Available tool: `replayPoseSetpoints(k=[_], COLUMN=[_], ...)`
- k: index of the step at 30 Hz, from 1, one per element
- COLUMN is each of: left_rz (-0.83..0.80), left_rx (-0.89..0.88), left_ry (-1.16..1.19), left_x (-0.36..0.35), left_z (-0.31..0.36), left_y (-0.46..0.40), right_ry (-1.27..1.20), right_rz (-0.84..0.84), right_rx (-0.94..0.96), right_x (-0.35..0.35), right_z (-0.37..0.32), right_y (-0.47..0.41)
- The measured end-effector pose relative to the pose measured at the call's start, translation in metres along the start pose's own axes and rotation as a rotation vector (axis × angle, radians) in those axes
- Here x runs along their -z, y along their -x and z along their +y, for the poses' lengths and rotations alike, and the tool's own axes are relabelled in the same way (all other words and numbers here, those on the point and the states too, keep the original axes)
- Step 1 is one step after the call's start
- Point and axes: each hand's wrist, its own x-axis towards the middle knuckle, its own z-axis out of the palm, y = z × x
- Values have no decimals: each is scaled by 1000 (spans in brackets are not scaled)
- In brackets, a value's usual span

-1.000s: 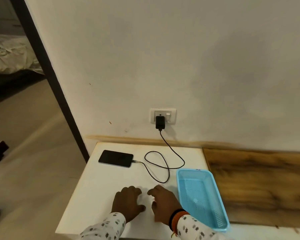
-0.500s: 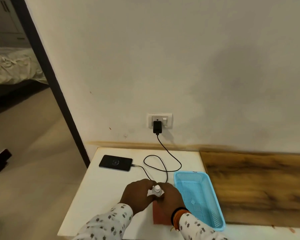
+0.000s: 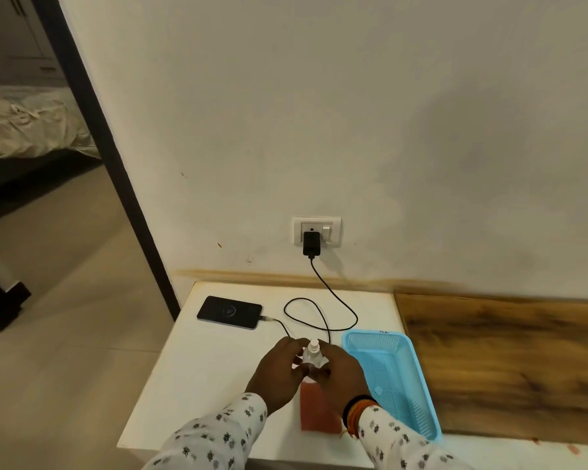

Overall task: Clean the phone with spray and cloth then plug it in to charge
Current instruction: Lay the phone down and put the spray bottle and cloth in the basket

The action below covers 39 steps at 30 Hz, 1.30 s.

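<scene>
A black phone [image 3: 230, 312] lies flat at the back left of the white table [image 3: 197, 385], its screen lit with a charging symbol. A black cable [image 3: 333, 293] runs from its right end in a loop up to a black charger [image 3: 311, 243] in the wall socket [image 3: 317, 228]. Near the table's front, my left hand [image 3: 279, 371] and my right hand [image 3: 340, 371] together hold a small clear spray bottle [image 3: 312, 353] with a white nozzle, upright. Below the hands lies a folded reddish cloth [image 3: 316, 410] on the table.
A light blue perforated plastic tray [image 3: 392, 378] sits right of my hands. A wooden surface [image 3: 510, 364] adjoins the table on the right. A dark door frame [image 3: 109, 157] stands left, with floor and a bed beyond it.
My hands rose from resting flat on the table and now hold the spray bottle upright. The reddish cloth has come into sight. The phone screen lit up.
</scene>
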Motion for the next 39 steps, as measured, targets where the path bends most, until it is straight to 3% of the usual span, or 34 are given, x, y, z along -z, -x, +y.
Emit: replayPoseSetpoints(k=[9, 18, 23, 29, 39], left_rz=[41, 99, -4, -243, -311], left_rx=[92, -21, -21, 80, 299], left_ry=[229, 252, 308, 418, 534], left_x=[2, -7, -28, -66, -90], left_z=[4, 49, 87, 107, 98], left_y=[-1, -14, -28, -45, -64], right_ry=[-96, -38, 21, 29, -16], right_rz=[47, 164, 249, 291, 260], right_rx=[-39, 36, 0, -112, -213], right_x=[15, 70, 112, 133, 112], right_z=[-4, -10, 14, 54, 87], right_y=[-4, -6, -1, 6, -12])
